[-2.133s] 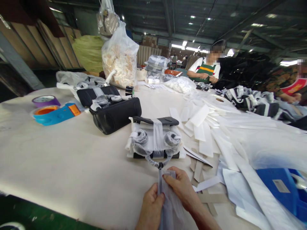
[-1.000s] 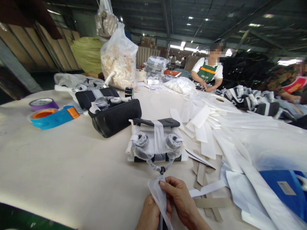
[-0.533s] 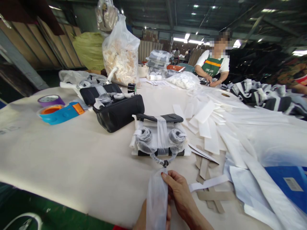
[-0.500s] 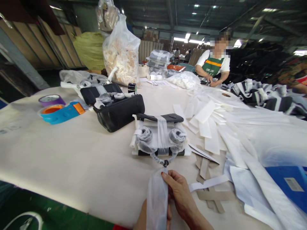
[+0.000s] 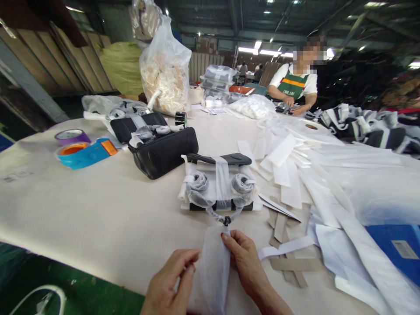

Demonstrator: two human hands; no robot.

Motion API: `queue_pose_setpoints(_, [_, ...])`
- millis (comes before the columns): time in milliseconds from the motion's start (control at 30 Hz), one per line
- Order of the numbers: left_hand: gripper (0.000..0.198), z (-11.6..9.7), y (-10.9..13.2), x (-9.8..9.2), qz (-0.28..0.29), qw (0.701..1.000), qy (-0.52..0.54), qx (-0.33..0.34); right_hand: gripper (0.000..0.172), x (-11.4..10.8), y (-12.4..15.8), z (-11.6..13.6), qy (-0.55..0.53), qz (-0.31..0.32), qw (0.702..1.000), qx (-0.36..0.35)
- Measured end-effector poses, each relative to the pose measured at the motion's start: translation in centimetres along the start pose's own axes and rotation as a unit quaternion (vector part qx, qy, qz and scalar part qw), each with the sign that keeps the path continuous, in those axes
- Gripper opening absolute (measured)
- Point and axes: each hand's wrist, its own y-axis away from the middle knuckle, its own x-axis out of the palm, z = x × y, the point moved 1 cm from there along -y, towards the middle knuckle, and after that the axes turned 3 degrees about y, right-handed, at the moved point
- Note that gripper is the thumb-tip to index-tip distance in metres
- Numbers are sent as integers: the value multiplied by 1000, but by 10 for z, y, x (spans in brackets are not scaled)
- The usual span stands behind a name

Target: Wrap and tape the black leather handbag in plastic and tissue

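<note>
My right hand (image 5: 246, 262) pinches the upper right edge of a long translucent plastic sleeve (image 5: 215, 267) between thumb and fingers. Left of the sleeve, my left hand (image 5: 172, 280) has its thumb and index finger apart, with nothing visible between them. The sleeve's top meets a black tie at the end of a plastic-wrapped strap loop (image 5: 215, 215). That loop belongs to a black bag (image 5: 218, 183) lying on the table, covered in white wrapping, with two wrapped coils and a band across its middle.
Beside it stands another black bag (image 5: 164, 151), its flap up. A blue tape dispenser (image 5: 83, 156) and purple tape roll (image 5: 72, 137) lie left. White strips (image 5: 288, 175), grey-brown strips (image 5: 295, 264) and a blue packet (image 5: 393, 245) lie right. A co-worker (image 5: 292, 87) handles something across the table.
My left hand has come out from behind the sleeve and moved left, its thumb and index finger apart. The right hand keeps its pinch. The sleeve looks flatter and wider.
</note>
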Motion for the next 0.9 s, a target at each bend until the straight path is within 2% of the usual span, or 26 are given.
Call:
queue_pose_setpoints(33, [24, -4, -3, 8, 38, 999, -15, 29, 40, 0, 0, 0, -7, 4, 1000, 0])
queue_pose_setpoints(100, [32, -3, -7, 31, 95, 994, -33, 39, 39, 1, 0, 2, -19, 13, 1000, -5])
queue_pose_setpoints(200, [42, 13, -10, 61, 88, 995, -35, 13, 37, 2, 1, 6, -31, 19, 999, -8])
queue_pose_setpoints(300, [47, 32, -13, 75, 71, 997, 8, -40, 37, 2, 1, 9, -37, 18, 999, 6])
queue_pose_setpoints(400, [56, 41, -17, 80, 76, 988, 83, -109, 35, 0, 0, 10, -27, 10, 999, 15])
queue_pose_setpoints(567, [65, 35, -21, 84, 79, 954, 234, -170, 29, -3, -2, 17, 45, -8, 999, 5])
queue_pose_setpoints(667, [57, 29, -21, 85, 84, 930, 299, -197, 27, -5, -5, 21, 67, -3, 998, 12])
queue_pose_setpoints(767, [45, 25, -22, 85, 86, 918, 313, -228, 24, -8, -8, 26, 88, -1, 996, 10])
queue_pose_setpoints(900, [40, 26, -25, 86, 64, 893, 339, -290, 22, -12, -10, 31, 110, -6, 994, -16])
